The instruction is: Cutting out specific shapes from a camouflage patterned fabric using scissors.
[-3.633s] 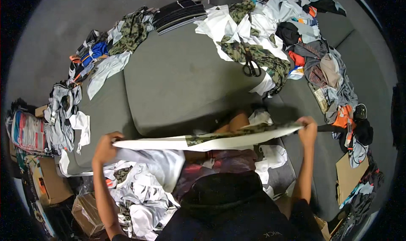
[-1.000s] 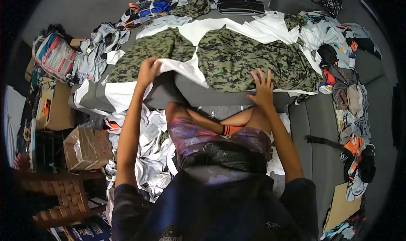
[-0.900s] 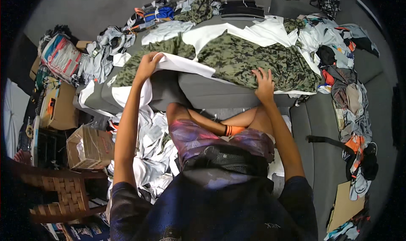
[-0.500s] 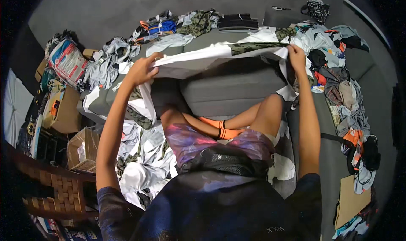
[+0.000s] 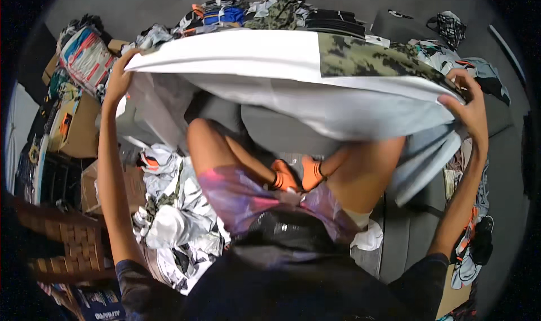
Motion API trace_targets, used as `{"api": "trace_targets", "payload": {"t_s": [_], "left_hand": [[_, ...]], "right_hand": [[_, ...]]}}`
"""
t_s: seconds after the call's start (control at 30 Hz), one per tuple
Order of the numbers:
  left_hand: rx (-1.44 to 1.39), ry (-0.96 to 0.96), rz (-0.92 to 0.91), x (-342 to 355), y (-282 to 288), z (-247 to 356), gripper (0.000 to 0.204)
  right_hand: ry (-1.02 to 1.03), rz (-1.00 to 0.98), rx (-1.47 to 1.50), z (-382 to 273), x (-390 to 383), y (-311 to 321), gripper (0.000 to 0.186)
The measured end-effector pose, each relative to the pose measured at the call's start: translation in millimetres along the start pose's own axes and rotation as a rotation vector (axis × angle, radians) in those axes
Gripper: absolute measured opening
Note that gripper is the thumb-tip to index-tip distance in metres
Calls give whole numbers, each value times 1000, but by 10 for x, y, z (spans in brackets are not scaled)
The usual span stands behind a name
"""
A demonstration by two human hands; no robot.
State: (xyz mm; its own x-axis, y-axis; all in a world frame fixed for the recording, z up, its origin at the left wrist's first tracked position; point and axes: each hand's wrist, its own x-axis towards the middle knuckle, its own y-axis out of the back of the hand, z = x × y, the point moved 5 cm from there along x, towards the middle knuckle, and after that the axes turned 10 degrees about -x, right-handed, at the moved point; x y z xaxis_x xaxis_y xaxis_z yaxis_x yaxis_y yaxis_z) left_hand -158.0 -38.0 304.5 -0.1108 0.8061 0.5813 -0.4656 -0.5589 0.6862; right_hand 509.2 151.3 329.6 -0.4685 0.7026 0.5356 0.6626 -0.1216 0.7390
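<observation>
A long piece of white fabric [image 5: 236, 53] with a green digital-camouflage section [image 5: 372, 56] is stretched in the air across the upper middle. My left hand [image 5: 121, 73] pinches its left end; my right hand [image 5: 465, 98] grips the right end, thumb below the edge and fingers over it. The lower layer hangs blurred, pale and grey, and drapes down on the right past my raised knee. My crossed legs in purple patterned shorts and orange socks [image 5: 313, 172] are beneath it.
Grey cushions [image 5: 265, 129] surround me. A pile of white scraps [image 5: 174, 225] lies left of my legs, with cardboard boxes [image 5: 107, 188] and a woven wooden chair [image 5: 73, 242] farther left. Mixed garments line the back and right side, with a dark folded stack [image 5: 332, 22] at the back.
The camouflage fabric has gone from lying flat on the cushions to being held up, stretched. Both hands have moved apart; my right hand has gone from open fingers on the cloth to gripping it.
</observation>
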Motion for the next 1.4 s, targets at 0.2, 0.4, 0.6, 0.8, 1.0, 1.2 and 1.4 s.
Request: {"api": "trace_targets", "payload": {"t_s": [0.2,0.4,0.6,0.8,1.0,1.2,1.4], "left_hand": [[283,228,-96,729,-304,-1167,38],[702,518,277,1859,1871,-1878,38],[694,110,454,1801,2612,-1632,43],[342,93,192,184,519,-1738,45],[63,435,-88,-621,-531,-2306,55],[65,226,-221,-504,-1377,-1814,54],[80,196,-303,-393,-1881,-1799,61]], "right_hand": [[103,164,-230,1548,1115,-486,27],[-4,406,-406,1628,2270,-100,32],[-326,689,-277,1514,2358,700,27],[35,421,-279,2556,1350,-221,31],[-332,195,-35,3236,795,-1631,22],[-255,141,-249,3002,537,-2540,30],[-303,221,-577,2756,516,-2878,36]]}}
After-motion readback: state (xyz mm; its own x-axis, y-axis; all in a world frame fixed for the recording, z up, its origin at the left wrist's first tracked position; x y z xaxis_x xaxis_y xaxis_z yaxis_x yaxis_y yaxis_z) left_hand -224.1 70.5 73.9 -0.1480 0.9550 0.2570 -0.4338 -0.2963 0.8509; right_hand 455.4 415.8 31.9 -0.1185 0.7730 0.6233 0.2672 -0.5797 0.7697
